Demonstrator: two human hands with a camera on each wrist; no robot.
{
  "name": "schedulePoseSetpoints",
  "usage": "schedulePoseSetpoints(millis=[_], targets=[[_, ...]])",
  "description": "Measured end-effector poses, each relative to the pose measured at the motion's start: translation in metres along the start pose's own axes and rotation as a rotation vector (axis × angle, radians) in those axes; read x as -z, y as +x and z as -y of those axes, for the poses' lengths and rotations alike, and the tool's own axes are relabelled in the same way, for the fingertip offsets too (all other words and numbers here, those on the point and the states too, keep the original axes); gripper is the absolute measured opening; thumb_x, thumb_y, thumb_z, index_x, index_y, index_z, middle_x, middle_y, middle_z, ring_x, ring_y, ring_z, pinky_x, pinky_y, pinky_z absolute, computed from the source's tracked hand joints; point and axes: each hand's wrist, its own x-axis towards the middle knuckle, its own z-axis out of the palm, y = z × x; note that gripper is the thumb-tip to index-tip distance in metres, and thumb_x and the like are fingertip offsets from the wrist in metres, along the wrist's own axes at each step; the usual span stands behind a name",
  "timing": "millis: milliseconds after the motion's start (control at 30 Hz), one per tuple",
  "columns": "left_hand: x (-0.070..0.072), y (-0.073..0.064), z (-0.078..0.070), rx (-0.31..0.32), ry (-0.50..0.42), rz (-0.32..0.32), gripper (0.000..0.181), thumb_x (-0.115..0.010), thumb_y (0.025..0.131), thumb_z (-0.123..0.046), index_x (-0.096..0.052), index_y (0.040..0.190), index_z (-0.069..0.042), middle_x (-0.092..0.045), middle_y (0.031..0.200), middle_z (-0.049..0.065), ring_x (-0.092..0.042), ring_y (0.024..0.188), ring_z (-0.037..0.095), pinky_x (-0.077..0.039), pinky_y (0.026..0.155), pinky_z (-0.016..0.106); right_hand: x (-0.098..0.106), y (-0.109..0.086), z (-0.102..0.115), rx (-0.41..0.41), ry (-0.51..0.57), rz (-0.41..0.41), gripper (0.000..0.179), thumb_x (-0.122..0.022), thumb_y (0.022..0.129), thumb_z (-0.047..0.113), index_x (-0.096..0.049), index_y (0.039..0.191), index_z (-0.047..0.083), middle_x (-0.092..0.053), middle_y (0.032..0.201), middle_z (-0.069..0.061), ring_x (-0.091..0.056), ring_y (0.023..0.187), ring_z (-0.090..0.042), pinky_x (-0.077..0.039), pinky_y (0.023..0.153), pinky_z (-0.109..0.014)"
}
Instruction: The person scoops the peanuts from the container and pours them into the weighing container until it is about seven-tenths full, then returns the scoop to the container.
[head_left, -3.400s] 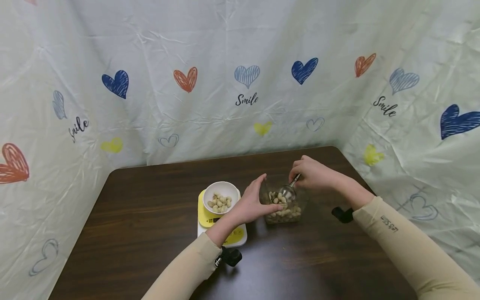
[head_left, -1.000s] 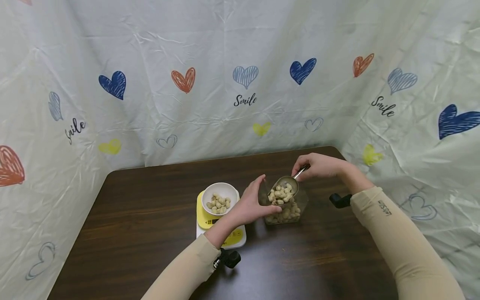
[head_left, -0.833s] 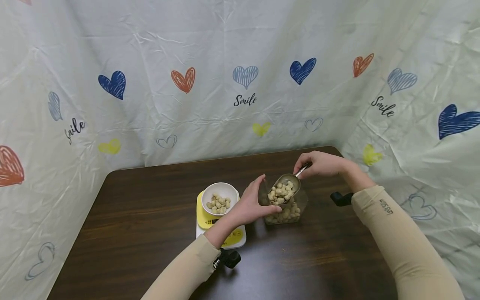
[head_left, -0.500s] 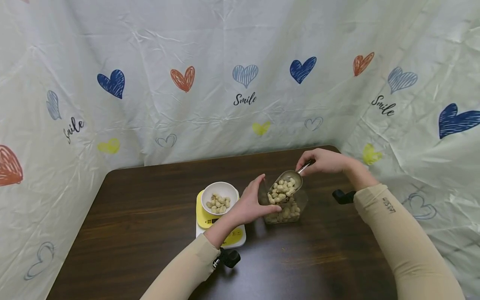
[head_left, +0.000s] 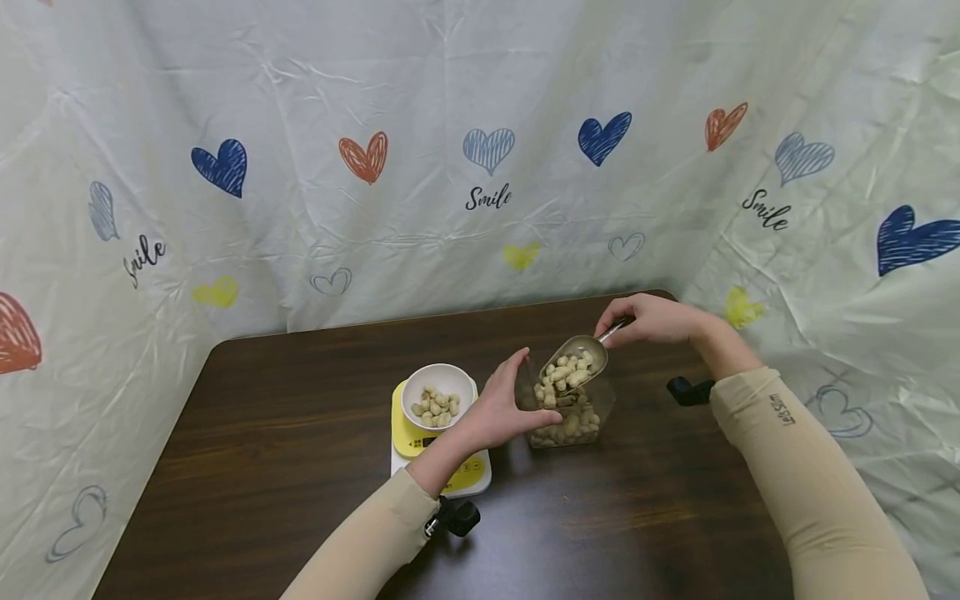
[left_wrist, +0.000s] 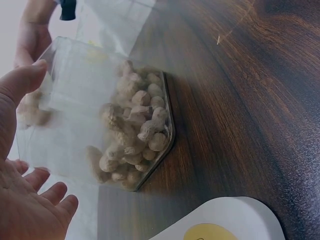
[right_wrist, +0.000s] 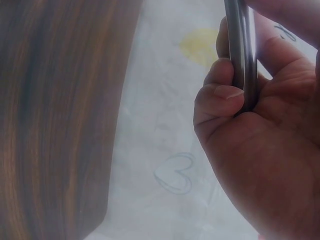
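My right hand grips the handle of a metal scoop, its fingers curled round it in the right wrist view. Peanuts in their shells fill the scoop, which tilts down to the left over the mouth of a clear container. More unshelled peanuts lie in the bottom of that container. With thumb and fingers spread across its rim, my left hand holds the container. Left of it, a white bowl with some peanuts stands on a yellow and white kitchen scale.
Everything stands on a dark wooden table. A pale curtain printed with hearts hangs behind the table and along its sides. My left forearm crosses over part of the scale, covering some of its front.
The scoop went from down among the peanuts to raised, loaded with them, and has shifted slightly up and right with my right hand. My left hand and the bowl stayed put.
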Motion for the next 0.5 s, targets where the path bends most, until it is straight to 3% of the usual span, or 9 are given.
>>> schedulePoseSetpoints(millis=[500], targets=[[-0.0003,-0.0007,-0.0011,0.007,-0.008,0.01,0.114,-0.082,0.08,-0.058,-0.012,0.166,-0.029,-0.026,0.166,0.005,-0.023,0.152,0.025,-0.03,0.115,0.053,-0.001,-0.0031,-0.0006,-0.003,0.036,0.004,0.02,-0.077,0.094,0.026,-0.076,0.11,0.014,-0.067,0.115,-0.006,-0.06,0.106,-0.026,-0.05,0.087,-0.04]])
